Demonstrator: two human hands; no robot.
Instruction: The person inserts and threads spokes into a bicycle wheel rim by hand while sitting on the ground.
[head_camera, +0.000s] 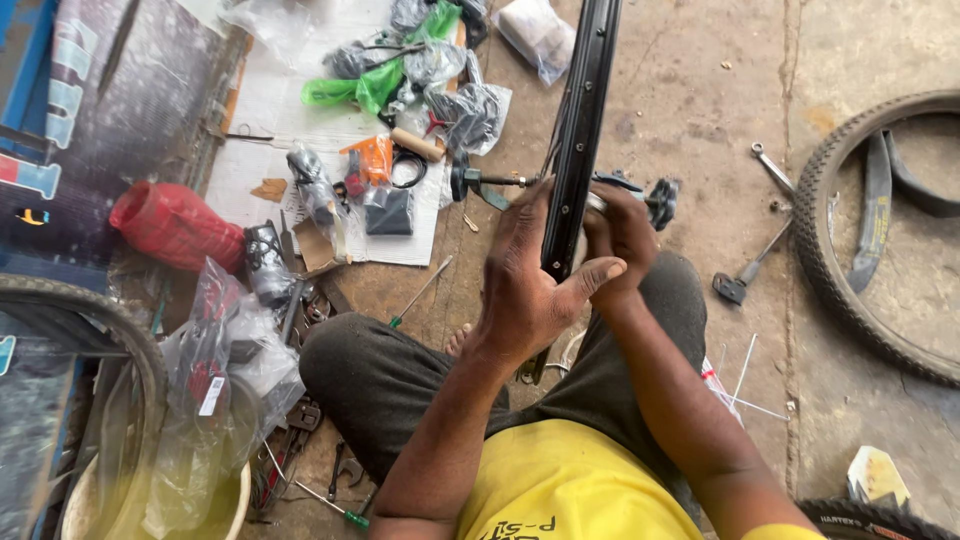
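Gripping black wheel rim (580, 130), both hands (530, 290) (622, 232)

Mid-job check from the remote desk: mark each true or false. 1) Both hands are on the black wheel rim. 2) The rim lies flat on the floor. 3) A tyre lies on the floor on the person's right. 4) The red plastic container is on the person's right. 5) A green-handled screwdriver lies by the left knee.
1) True: left hand and right hand grip the black wheel rim.
2) False: it stands upright on edge between the knees.
3) True: the tyre lies there.
4) False: the red plastic container is on the left.
5) True: the green-handled screwdriver lies there.
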